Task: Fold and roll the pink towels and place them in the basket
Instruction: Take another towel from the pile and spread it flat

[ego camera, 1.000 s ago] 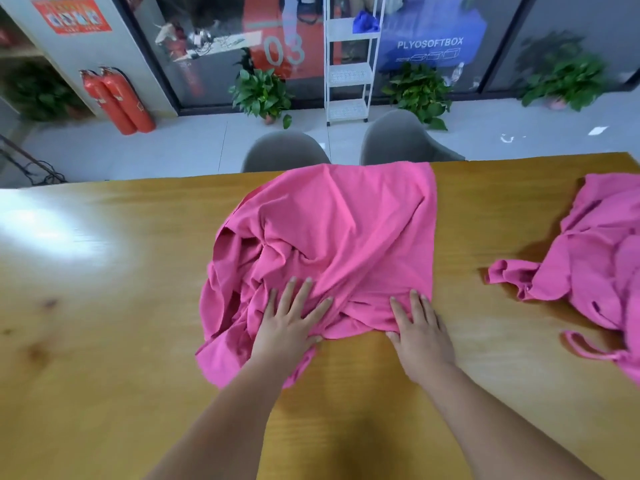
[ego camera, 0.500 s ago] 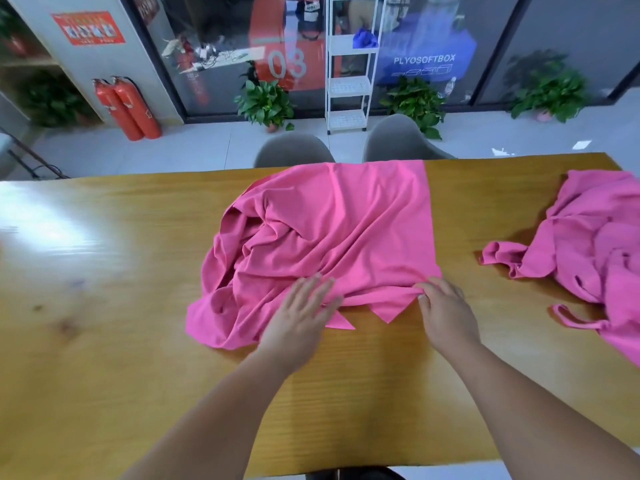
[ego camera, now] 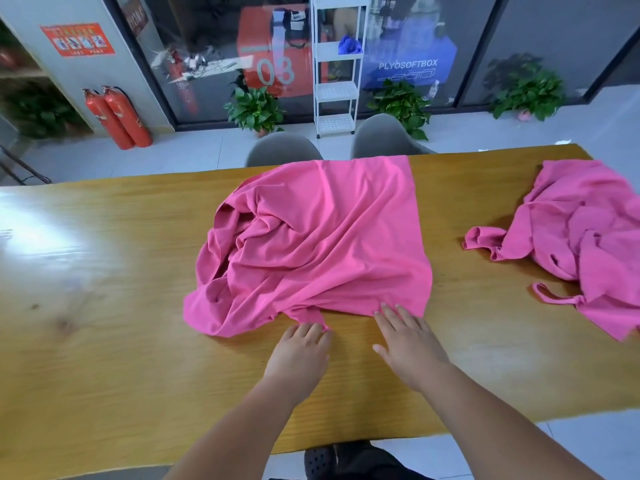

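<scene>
On the wooden table (ego camera: pixel 104 306), directly in front of you, one pink towel (ego camera: pixel 318 244) lies loosely spread. Its right side is fairly flat, with a straight right edge. Its left side is bunched into deep folds and creases. The far edge reaches the table's far rim.

Your left hand (ego camera: pixel 299 348) is at the towel's near edge. Its fingers are curled, and they pinch the tip of a small pointed flap that sticks out toward you. The palm rests over bare wood.

Your right hand (ego camera: pixel 408 337) lies just beside the left one, apart from it. Its fingers are straight and slightly spread. The fingertips (ego camera: pixel 384 308) press on the near hem of the towel; the rest of the hand sits on the table.

A second pile of pink cloth (ego camera: pixel 588 237) lies crumpled well to the right, apart from the first, with a thin strap trailing on the wood.

Beyond the table stand two grey chairs (ego camera: pixel 282 148), a white shelf rack (ego camera: pixel 337 81), potted plants (ego camera: pixel 256 109) and two red fire extinguishers (ego camera: pixel 117 116) by the glass wall.
</scene>
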A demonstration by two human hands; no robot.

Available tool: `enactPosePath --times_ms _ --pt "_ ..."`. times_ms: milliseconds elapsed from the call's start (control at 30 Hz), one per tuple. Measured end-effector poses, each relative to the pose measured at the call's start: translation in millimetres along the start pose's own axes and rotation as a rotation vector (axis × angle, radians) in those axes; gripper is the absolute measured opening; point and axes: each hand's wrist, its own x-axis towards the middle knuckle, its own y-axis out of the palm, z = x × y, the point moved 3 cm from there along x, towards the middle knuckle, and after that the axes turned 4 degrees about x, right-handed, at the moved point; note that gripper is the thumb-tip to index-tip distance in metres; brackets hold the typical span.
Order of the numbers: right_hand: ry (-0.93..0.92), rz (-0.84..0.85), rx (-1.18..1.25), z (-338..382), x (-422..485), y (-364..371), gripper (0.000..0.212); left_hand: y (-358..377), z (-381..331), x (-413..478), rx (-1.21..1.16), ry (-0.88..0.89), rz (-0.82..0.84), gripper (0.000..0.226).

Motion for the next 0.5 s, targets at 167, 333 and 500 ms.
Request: enactPosePath --times_ms 167,333,500 --pt "0.121 0.000 -0.043 -3.8 -14.8 14.4 0.081 -1.9 17.1 -21.4 -0.002 -0.046 -0.154 0.020" --pt "0.093 -0.100 -0.069 -9.6 -26.5 0.6 0.070 9.9 29.4 -38.2 0.095 -0.055 -0.205 0.020" --pt "0.079 -0.125 -0.111 -24.1 -38.9 4.8 0.027 4.6 5.8 -43.8 0.049 0.000 -0.295 0.022"
